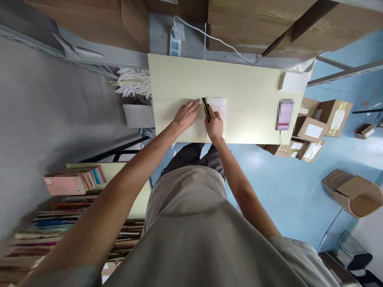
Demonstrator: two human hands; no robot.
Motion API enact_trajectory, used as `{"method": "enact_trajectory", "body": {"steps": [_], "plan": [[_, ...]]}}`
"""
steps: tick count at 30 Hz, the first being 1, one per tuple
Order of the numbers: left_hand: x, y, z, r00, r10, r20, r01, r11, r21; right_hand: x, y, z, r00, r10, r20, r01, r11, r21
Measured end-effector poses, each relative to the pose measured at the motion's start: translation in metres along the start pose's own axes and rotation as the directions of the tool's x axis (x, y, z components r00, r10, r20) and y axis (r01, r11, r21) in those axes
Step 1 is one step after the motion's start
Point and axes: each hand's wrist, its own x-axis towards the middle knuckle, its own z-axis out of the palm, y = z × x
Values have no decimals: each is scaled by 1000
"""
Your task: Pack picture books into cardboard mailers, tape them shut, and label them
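Observation:
On the pale yellow table (251,91), a pinkish-white printed sheet or booklet (220,104) lies in front of me. My right hand (214,124) is closed around a black and yellow utility knife (206,109), at the left edge of this paper. Whether the blade is out is too small to see. My left hand (188,114) lies flat with its fingers stretched out. Under it is a pale, nearly see-through sheet (167,115) that reaches to the left table edge. My left fingertips are close to the knife's front end, not visibly touching it.
A purple phone (285,114) with a cable and a white box (295,81) are at the table's right end. A power strip (175,46) stands behind. Left is a white bin (138,115) below paper strips (134,81). Cardboard boxes (311,125) and stacked books (66,183) surround the table.

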Motion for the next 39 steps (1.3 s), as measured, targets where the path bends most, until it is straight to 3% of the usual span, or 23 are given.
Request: {"method": "enact_trajectory", "body": {"steps": [14, 23, 32, 39], "plan": [[5, 10, 1, 1000, -23, -18, 23, 1000, -18, -25, -7, -11, 998, 32, 62, -22, 990, -142], [10, 7, 7, 998, -14, -61, 5, 990, -144, -66, -16, -29, 983, 79, 165, -46, 980, -195], [14, 7, 9, 999, -26, -36, 19, 983, -185, -115, -13, -38, 951, 101, 291, -9, 954, -301], [18, 16, 12, 996, -87, -10, 86, 990, -113, -143, -25, -61, 867, 60, 494, 125, 935, -332]]}}
